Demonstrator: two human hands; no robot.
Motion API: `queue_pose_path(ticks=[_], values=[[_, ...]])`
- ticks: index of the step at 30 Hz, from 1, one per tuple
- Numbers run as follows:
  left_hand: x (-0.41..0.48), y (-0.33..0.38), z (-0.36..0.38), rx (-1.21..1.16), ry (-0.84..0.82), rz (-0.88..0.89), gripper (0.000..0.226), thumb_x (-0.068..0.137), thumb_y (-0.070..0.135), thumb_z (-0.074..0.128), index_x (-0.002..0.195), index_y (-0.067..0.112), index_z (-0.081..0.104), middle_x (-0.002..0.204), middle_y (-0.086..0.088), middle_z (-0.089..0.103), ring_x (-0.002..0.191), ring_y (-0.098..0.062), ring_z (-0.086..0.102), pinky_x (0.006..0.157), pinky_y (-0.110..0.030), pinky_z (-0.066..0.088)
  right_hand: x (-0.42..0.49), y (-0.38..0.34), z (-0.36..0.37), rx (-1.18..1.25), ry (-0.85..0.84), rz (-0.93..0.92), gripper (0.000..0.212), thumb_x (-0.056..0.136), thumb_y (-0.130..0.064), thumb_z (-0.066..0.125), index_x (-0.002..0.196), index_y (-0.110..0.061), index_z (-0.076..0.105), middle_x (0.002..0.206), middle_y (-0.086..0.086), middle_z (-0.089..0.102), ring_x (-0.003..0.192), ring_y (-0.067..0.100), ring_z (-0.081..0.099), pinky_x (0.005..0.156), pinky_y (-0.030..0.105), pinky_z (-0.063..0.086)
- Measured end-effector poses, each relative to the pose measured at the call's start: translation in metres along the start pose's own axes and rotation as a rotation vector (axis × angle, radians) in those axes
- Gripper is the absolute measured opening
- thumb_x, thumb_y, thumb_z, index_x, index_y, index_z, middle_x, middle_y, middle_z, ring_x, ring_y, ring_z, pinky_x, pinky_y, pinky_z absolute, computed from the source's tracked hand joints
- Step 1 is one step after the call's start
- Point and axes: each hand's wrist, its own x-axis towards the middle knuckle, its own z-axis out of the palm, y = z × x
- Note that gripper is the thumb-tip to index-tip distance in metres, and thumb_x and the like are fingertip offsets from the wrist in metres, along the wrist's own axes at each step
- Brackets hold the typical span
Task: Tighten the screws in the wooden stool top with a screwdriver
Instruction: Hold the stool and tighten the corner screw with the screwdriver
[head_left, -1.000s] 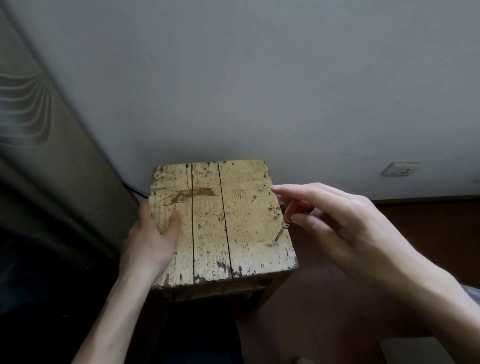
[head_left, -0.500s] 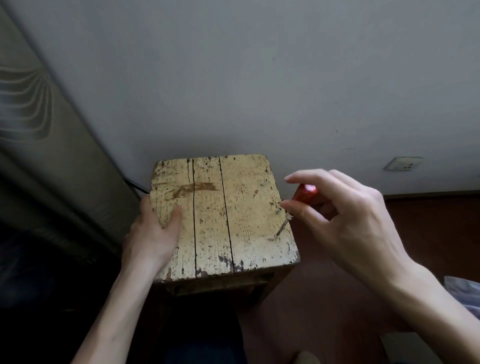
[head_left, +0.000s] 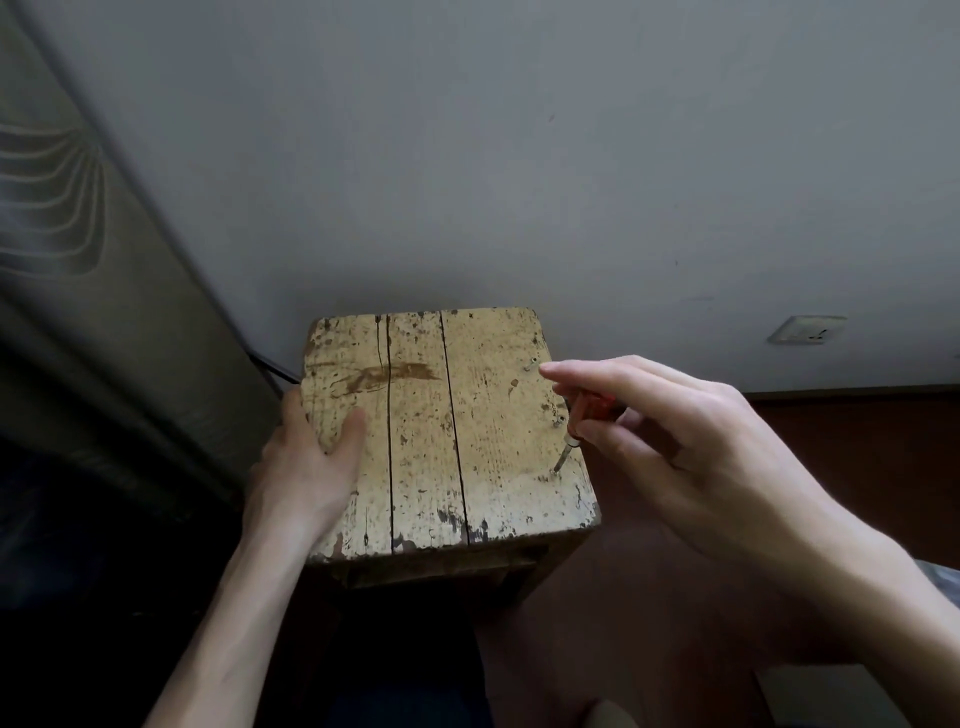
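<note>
Evidently the stool top (head_left: 447, 415) is stiff old planking, cracked along the grain and flaking with pale paint. It should bear a firm downward push without giving, though the whole stool may well rock or slide under a sideways shove, so the sensible hold is at an edge away from the screws. The left hand (head_left: 306, 467) takes it there, at the stool top's left edge, with the thumb laid flat on the planks and the fingers going down over the side, largely hidden. The screwdriver (head_left: 574, 431) looks small, light and rigid, with a thin shaft and a slim red handle that probably slips easily; it wants a fingertip pinch high on the handle. The right hand (head_left: 691, 447) comes in from beyond the stool top's right edge and pinches that handle between thumb and curled fingers, the forefinger stretched out above it. The tool leans towards the right edge, its tip on the near screw (head_left: 555, 472) close to the stool top's right front corner. Two more screws, a middle screw (head_left: 559, 420) and a far screw (head_left: 530, 365), stand proud along the same right edge and look not yet driven home.
</note>
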Motion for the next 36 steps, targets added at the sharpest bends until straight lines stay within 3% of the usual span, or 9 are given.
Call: queue_pose_path(ticks=[3,10,15,18,21,23,27,31,36], values=[[0.0,0.001,0.0,-0.013,0.004,-0.002,0.084,0.093,0.076,0.036,0.159,0.029,0.014,0.153,-0.008,0.049,0.13,-0.039,0.055,0.107,-0.055,0.045,0.0,-0.004,0.005,-0.021,0.023,-0.004,0.036,0.095,-0.013,0.072,0.128,-0.029,0.07,0.106,-0.01,0.068,0.08,0.01,0.066,0.071,0.024,0.053],[-0.001,0.001,-0.001,-0.021,-0.001,0.001,0.082,0.093,0.076,0.037,0.157,0.03,0.016,0.15,-0.006,0.052,0.127,-0.038,0.057,0.105,-0.056,0.048,0.002,-0.01,0.01,-0.126,0.187,0.075,0.024,0.084,-0.036,0.082,0.102,-0.022,0.076,0.09,-0.005,0.068,0.075,0.013,0.067,0.068,0.027,0.053],[-0.003,0.002,-0.003,-0.03,-0.002,0.006,0.082,0.093,0.076,0.038,0.157,0.03,0.017,0.148,-0.008,0.054,0.124,-0.038,0.059,0.104,-0.056,0.048,0.002,-0.007,0.015,-0.118,0.263,0.109,0.032,0.085,-0.034,0.082,0.112,-0.019,0.077,0.093,-0.001,0.069,0.078,0.011,0.069,0.074,0.027,0.058],[-0.003,0.004,-0.003,-0.039,-0.004,0.009,0.08,0.093,0.075,0.038,0.156,0.029,0.019,0.146,-0.008,0.055,0.124,-0.039,0.059,0.104,-0.056,0.048,0.001,-0.003,0.009,-0.091,0.178,0.071,0.035,0.092,-0.028,0.076,0.126,-0.022,0.073,0.103,-0.006,0.071,0.082,0.006,0.068,0.077,0.03,0.058],[-0.002,0.003,-0.003,-0.037,-0.009,-0.008,0.082,0.093,0.075,0.038,0.157,0.029,0.017,0.149,-0.009,0.053,0.128,-0.04,0.056,0.106,-0.057,0.046,-0.002,0.001,-0.002,-0.013,0.034,0.064,0.044,0.099,-0.021,0.066,0.142,-0.025,0.061,0.132,-0.015,0.064,0.097,0.0,0.067,0.089,0.029,0.057],[-0.002,0.002,-0.002,-0.034,-0.015,-0.017,0.084,0.093,0.076,0.037,0.158,0.029,0.015,0.15,-0.009,0.052,0.129,-0.039,0.056,0.106,-0.057,0.046,-0.003,0.001,-0.007,0.021,-0.011,0.062,0.046,0.098,-0.016,0.064,0.143,-0.026,0.06,0.14,-0.017,0.06,0.098,0.004,0.071,0.091,0.029,0.056],[-0.002,0.002,-0.001,-0.036,-0.012,-0.013,0.084,0.093,0.075,0.038,0.159,0.028,0.014,0.151,-0.009,0.052,0.13,-0.038,0.055,0.107,-0.057,0.046,-0.001,-0.001,-0.006,0.042,-0.029,0.04,0.042,0.098,-0.009,0.065,0.138,-0.022,0.064,0.122,-0.012,0.069,0.098,0.006,0.072,0.086,0.028,0.058],[-0.001,0.0,-0.001,-0.033,-0.013,-0.007,0.085,0.093,0.076,0.037,0.159,0.028,0.015,0.152,-0.009,0.05,0.131,-0.039,0.055,0.108,-0.058,0.045,0.001,-0.002,-0.004,0.012,0.011,0.051,0.037,0.096,-0.01,0.069,0.132,-0.02,0.068,0.116,-0.01,0.072,0.092,0.002,0.073,0.083,0.027,0.059],[0.0,0.0,0.0,-0.025,0.005,0.001,0.083,0.093,0.075,0.038,0.158,0.028,0.017,0.151,-0.01,0.051,0.129,-0.04,0.055,0.107,-0.056,0.046,0.002,-0.004,0.004,-0.035,0.141,0.101,0.022,0.089,-0.026,0.08,0.108,-0.019,0.073,0.095,-0.011,0.071,0.085,-0.002,0.069,0.074,0.008,0.051]])
